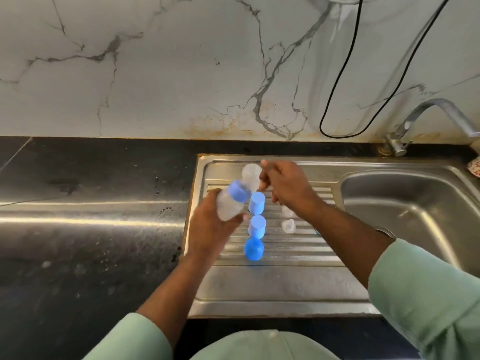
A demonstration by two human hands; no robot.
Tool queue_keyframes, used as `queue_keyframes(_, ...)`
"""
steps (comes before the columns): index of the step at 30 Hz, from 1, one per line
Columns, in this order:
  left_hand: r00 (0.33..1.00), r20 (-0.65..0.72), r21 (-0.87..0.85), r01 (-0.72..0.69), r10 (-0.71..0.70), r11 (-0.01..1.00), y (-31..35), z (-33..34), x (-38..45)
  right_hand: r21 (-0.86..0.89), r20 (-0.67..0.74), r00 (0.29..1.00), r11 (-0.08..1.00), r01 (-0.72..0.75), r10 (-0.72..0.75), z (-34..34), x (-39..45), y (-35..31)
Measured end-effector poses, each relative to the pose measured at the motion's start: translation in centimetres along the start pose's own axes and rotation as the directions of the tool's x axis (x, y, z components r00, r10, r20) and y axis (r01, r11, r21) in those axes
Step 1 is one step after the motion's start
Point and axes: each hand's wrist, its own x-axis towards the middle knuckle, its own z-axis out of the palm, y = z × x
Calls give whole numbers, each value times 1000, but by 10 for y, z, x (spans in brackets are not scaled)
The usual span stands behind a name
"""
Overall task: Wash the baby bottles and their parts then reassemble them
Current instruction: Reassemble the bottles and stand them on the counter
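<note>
My left hand [207, 231] grips a clear baby bottle [228, 207] with a blue collar ring [237, 190], tilted above the steel drainboard [272, 281]. My right hand [284, 185] is over the back of the drainboard, its curled fingers against the right side of a second translucent bottle [250, 175] standing there. Motion blur hides whether it grips that bottle. Three blue caps [256, 203] [257, 226] [254, 249] stand in a row on the ribs. Two clear nipples [287, 211] [288, 226] lie to the right of the caps, beside my right forearm.
The sink basin [405, 203] lies to the right, with a steel tap [428, 107] at its back corner. A wet black countertop [91, 203] stretches to the left. A black cable [337, 100] hangs down the marble wall. A floral item [475, 166] peeks in at the right edge.
</note>
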Motion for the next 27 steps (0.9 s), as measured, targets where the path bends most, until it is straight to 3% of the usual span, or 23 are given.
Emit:
queue_keyframes(1,999,-17,5,32,-32,999,-6,-6,5,-44,13,998,997,63,-63,-1,3,6)
queue_keyframes(2,999,-25,39,45,-44,998,-14,-9,8,-192,115,982,966,171,-151,-1,3,13)
queue_keyframes(3,999,-26,81,42,-40,996,-19,-10,9,-352,292,933,883,309,-210,1,4,21)
queue_keyframes(5,1000,-16,100,8,-7,995,-26,-8,5,-545,635,760,615,569,-140,11,2,37)
queue_keyframes(7,1000,1,75,-26,26,997,-29,-2,0,-605,727,683,402,687,-72,21,2,53)
queue_keyframes(9,999,28,36,-39,38,999,-29,3,-4,-622,721,688,362,694,-79,25,5,69)
queue_keyframes(12,999,20,85,-44,42,995,-28,6,-5,-613,704,704,423,668,-92,24,4,82)
queue_keyframes(14,998,-11,150,-66,68,987,-27,5,-3,-617,645,751,481,623,-144,14,-1,81)
queue_keyframes(17,994,32,87,-106,104,991,-22,2,1,-476,368,879,750,459,-304,-27,-12,71)
queue_keyframes(20,990,81,30,-120,117,992,-4,8,2,-125,79,967,960,251,-243,-84,-28,48)
queue_keyframes(22,985,106,-18,-135,136,991,14,18,4,67,71,973,974,216,-221,-109,-35,37)
queue_keyframes(23,982,118,-40,-145,149,989,20,23,5,79,99,964,968,239,-246,-115,-36,34)
queue_keyframes(27,969,155,-49,-185,191,981,53,43,9,-129,186,912,911,392,-366,-133,-34,34)
